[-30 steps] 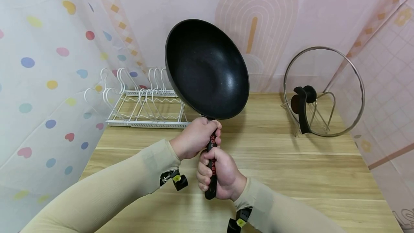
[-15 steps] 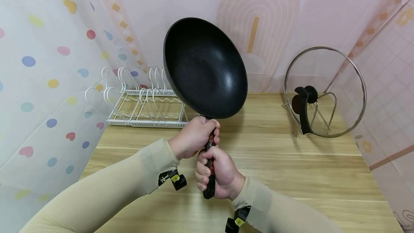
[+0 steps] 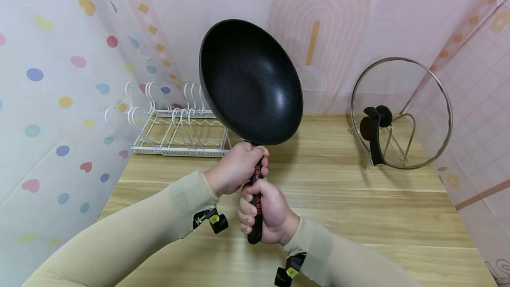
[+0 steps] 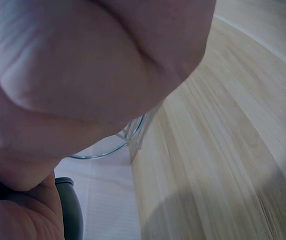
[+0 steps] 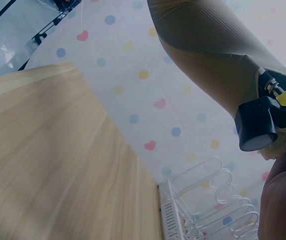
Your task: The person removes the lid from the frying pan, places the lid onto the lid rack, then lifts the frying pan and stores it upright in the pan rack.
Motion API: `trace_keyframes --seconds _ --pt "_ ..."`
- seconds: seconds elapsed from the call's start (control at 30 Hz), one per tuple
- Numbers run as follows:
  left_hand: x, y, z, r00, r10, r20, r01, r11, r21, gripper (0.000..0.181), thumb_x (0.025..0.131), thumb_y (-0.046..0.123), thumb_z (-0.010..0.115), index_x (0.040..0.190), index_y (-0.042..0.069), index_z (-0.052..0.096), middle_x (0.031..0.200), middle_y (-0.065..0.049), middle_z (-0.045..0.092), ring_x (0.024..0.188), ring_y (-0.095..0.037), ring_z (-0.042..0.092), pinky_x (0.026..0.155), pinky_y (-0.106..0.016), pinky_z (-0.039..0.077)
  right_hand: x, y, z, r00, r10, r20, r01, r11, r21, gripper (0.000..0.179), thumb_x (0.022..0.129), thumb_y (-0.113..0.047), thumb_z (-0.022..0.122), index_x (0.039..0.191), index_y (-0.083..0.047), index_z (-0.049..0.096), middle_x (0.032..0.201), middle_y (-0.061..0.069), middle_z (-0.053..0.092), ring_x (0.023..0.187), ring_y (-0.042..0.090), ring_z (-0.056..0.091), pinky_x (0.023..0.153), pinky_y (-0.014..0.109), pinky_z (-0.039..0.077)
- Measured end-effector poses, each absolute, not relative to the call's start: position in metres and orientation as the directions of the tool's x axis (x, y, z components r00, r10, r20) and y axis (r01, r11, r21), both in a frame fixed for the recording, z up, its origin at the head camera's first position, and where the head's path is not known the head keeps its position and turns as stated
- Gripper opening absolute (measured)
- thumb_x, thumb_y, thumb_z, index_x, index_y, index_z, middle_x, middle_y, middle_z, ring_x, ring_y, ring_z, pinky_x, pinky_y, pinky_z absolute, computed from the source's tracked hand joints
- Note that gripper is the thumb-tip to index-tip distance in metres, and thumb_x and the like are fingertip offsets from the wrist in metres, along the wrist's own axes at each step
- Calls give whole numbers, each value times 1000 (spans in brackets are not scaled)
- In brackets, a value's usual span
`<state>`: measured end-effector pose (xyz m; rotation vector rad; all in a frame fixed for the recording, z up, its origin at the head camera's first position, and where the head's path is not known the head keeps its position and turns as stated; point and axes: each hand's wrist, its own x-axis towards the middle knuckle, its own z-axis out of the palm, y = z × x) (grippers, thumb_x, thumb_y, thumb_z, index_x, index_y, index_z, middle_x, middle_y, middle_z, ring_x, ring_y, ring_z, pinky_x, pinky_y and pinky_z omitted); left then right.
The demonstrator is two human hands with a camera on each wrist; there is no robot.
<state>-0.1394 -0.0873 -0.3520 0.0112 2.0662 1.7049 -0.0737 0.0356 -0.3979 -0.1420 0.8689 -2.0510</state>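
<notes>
A black wok [image 3: 251, 83] is held up above the table in the head view, its dark inside facing me and its rim tilted. My left hand [image 3: 236, 167] grips the black handle with red lettering close to the pan. Lower down, my right hand [image 3: 271, 211] wraps round the same handle [image 3: 255, 234] near its end. In the left wrist view, the left hand [image 4: 83, 75] fills the upper left, with part of the dark wok [image 4: 70, 210] below it. At the right edge of the right wrist view, a dark part of a hand shows.
Behind and left of the wok stands a white wire rack [image 3: 187, 152] on the wooden table [image 3: 358, 225]. At the right, a glass lid [image 3: 449, 114] with a black knob leans upright in a small wire stand [image 3: 412, 132]. Patterned curtains [image 3: 59, 145] enclose the back and sides.
Both hands and the wok have drifted slightly left, with the wok a touch higher. The grip on the handle is the same. The rack and lid have stayed put.
</notes>
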Motion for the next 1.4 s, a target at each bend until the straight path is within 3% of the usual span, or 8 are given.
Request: trace_keyframes --seconds 0.63,1.4 --pt "-138 -92 -347 -902 267 -340 -272 262 926 27 106 18 41 91 5 60 70 -1 62 66 -13 61 61 -24 52 -74 30 -395 -593 -776 -214 700 -366 -614 31 94 -25 29 65 -25 39 47 -14 40 44 3 44 47 19 40" --pt "-138 -99 -342 -914 250 -319 -241 298 924 32 106 19 41 83 8 60 67 0 62 66 -16 61 63 -26 49 -76 24 -390 -576 -787 -221 714 -352 -606 32 93 -25 28 63 -27 38 46 -14 39 43 3 43 47 18 39"
